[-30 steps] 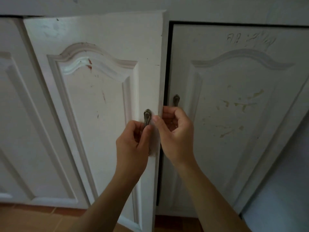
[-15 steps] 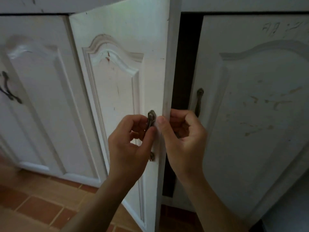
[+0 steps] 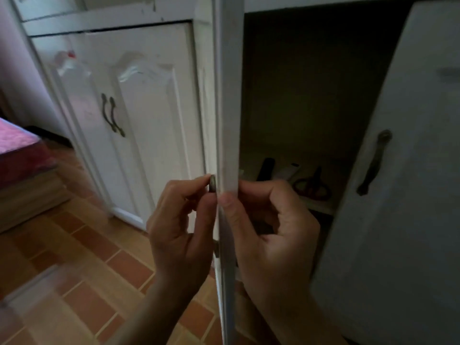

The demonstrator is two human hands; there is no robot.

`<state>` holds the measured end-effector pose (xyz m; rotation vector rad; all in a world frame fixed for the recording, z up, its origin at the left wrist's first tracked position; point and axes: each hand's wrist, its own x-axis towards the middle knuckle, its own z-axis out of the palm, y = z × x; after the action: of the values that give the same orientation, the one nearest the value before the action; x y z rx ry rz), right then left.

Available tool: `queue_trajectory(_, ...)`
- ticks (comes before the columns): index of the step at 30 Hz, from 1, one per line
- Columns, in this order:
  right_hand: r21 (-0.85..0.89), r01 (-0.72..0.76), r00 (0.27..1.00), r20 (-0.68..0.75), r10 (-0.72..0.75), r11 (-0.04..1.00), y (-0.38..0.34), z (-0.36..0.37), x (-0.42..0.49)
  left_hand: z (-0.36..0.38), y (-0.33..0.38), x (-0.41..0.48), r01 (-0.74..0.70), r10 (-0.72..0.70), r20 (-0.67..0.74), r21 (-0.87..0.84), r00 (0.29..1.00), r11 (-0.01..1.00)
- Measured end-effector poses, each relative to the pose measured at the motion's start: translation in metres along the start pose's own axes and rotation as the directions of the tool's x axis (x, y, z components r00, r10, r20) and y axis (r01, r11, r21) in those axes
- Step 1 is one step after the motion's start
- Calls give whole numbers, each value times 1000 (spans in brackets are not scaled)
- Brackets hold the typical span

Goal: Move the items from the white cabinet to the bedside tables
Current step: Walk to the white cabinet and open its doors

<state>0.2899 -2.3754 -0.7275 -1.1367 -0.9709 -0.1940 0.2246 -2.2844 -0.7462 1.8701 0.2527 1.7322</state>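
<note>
The white cabinet's left door (image 3: 229, 95) stands swung out, edge-on to me. My left hand (image 3: 181, 227) is shut on its metal handle (image 3: 212, 183). My right hand (image 3: 268, 235) grips the door's free edge from the inner side. Inside the dark cabinet, on a shelf (image 3: 321, 207), lie a black oblong item (image 3: 265, 168), a white tube-like item (image 3: 287, 171) and red-handled scissors (image 3: 312, 186). The right door (image 3: 403, 195) is partly open, with a dark handle (image 3: 373, 161).
To the left is another pair of shut white doors (image 3: 139, 115) with dark handles. Orange tiled floor (image 3: 82, 257) lies below. A bed with a pink cover (image 3: 17, 145) sits at the far left.
The left door has swung much further open with both hands on it, exposing the cabinet's inside and the items on its shelf. My view has shifted left.
</note>
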Motion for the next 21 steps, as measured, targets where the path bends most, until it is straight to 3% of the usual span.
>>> queue_trajectory(5,45,-1,984,177,-7,999,-6,44,-8,-54,-6,11,20,-18,-21,88,1000,996)
queue_trajectory(13,148,-121,916,397,53,981,-1,91,6,-107,-26,25,86,-85,-10,173,996,981)
queue_trajectory(21,134,-83,854,520,1,988,10,124,-1,-129,-38,32,201,-181,-112,210,977,957)
